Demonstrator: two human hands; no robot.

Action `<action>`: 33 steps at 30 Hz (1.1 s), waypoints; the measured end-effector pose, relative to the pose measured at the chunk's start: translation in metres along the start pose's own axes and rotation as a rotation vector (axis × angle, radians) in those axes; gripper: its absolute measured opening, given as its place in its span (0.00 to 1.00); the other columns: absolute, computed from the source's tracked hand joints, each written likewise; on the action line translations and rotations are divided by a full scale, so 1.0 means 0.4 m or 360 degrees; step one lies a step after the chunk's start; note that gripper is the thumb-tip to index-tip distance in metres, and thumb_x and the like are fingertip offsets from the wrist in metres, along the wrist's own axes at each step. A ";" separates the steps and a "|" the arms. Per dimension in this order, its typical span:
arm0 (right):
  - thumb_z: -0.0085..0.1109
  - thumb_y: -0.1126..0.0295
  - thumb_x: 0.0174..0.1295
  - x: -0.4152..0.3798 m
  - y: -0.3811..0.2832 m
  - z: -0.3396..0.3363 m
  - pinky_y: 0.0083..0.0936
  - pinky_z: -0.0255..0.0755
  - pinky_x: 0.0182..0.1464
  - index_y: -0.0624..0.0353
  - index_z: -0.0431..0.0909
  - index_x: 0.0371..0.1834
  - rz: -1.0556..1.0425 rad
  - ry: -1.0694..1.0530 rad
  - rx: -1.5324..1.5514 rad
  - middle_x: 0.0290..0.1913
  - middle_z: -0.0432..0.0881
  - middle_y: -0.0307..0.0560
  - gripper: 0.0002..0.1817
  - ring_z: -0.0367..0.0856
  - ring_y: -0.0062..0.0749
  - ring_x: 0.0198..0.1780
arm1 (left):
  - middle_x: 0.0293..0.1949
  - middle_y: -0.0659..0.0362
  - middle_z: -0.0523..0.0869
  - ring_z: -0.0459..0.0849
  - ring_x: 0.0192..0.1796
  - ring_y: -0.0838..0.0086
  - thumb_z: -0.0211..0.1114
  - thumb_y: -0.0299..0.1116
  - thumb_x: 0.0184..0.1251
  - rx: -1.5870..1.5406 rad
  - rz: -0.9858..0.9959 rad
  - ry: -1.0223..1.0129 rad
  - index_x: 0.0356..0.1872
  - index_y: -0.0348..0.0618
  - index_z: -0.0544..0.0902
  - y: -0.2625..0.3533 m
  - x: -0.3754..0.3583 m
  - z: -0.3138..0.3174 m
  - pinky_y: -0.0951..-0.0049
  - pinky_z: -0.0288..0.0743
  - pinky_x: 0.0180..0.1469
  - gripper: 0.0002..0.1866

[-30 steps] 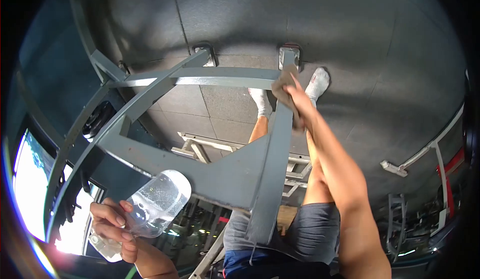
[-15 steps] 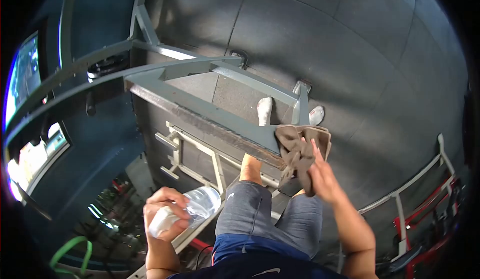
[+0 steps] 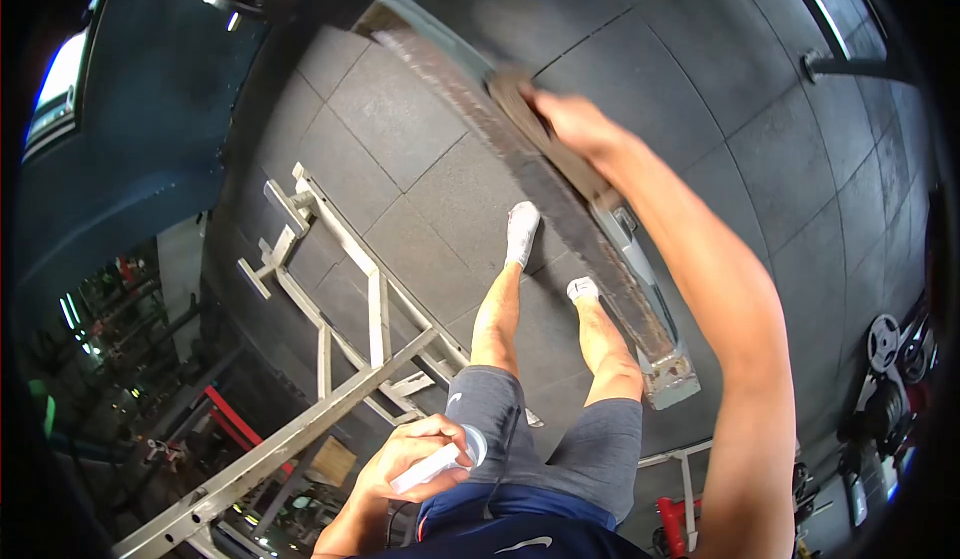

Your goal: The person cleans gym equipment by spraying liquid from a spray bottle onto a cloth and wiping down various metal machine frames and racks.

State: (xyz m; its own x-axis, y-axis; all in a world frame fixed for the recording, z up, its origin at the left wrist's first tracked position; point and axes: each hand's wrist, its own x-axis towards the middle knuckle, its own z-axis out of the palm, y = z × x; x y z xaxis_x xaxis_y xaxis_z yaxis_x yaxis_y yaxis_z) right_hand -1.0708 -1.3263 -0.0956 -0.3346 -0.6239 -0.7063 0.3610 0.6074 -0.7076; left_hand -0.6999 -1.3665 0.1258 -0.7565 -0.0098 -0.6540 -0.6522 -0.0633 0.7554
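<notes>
My right hand point(image 3: 580, 129) presses a brown cloth point(image 3: 555, 149) against the side of a long grey metal beam point(image 3: 500, 129) with a worn, rusty-looking edge. Its fingers curl over the cloth near the beam's upper part. Low in front of my body, my left hand point(image 3: 418, 457) is wrapped round a clear container point(image 3: 474, 447) with a white part point(image 3: 425, 469) at its near end. The container hangs over my grey shorts, apart from the beam.
A pale metal frame point(image 3: 378, 319) stands at the left. Dark floor tiles point(image 3: 400, 139) lie beneath my feet in white socks. Weight plates point(image 3: 884, 343) are at the far right, and a red bar point(image 3: 245, 424) is at the lower left.
My view has turned along the beam. My right hand has moved up and forward with the cloth, its arm now stretched out. My left hand has come closer to my body with the container.
</notes>
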 end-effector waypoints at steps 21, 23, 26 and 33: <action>0.51 0.59 0.68 -0.573 0.069 0.264 0.43 0.73 0.53 0.50 0.89 0.45 0.0230 -0.0868 -0.2151 0.51 0.87 0.54 0.16 0.85 0.46 0.53 | 0.37 0.54 0.84 0.86 0.38 0.62 0.76 0.26 0.48 0.0447 0.0516 -0.0093 0.34 0.39 0.87 0.098 -0.110 -0.231 0.67 0.80 0.42 0.10; 0.49 0.54 0.71 -0.743 0.012 0.206 0.43 0.72 0.54 0.58 0.87 0.39 0.0362 -0.0535 -0.1580 0.46 0.86 0.58 0.21 0.85 0.47 0.50 | 0.37 0.54 0.85 0.87 0.39 0.59 0.75 0.29 0.51 0.0577 0.0577 -0.0166 0.34 0.40 0.87 0.154 -0.090 -0.220 0.65 0.80 0.43 0.09; 0.48 0.48 0.73 -1.017 0.061 0.097 0.38 0.75 0.48 0.64 0.84 0.44 0.0314 -0.0029 -0.0597 0.44 0.85 0.58 0.27 0.85 0.41 0.45 | 0.38 0.55 0.85 0.86 0.40 0.57 0.74 0.32 0.55 0.0783 0.0680 -0.0306 0.34 0.41 0.86 0.250 -0.059 -0.189 0.63 0.80 0.44 0.09; 0.52 0.54 0.74 -1.624 0.083 0.154 0.31 0.79 0.56 0.61 0.75 0.60 -0.1149 0.1622 0.1326 0.52 0.82 0.48 0.23 0.83 0.35 0.49 | 0.39 0.53 0.85 0.86 0.40 0.57 0.74 0.34 0.55 0.1154 0.0985 -0.0717 0.35 0.43 0.87 0.503 0.005 0.054 0.63 0.80 0.43 0.09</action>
State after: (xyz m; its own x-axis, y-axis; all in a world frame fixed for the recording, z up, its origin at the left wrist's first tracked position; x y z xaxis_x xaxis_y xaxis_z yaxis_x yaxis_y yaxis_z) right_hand -0.7879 -0.9313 0.3411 -0.9713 0.1546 -0.1807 0.1198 -0.3384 -0.9333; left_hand -0.8337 -1.3578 0.2773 -0.8187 0.5444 -0.1824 0.0931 0.4393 0.8935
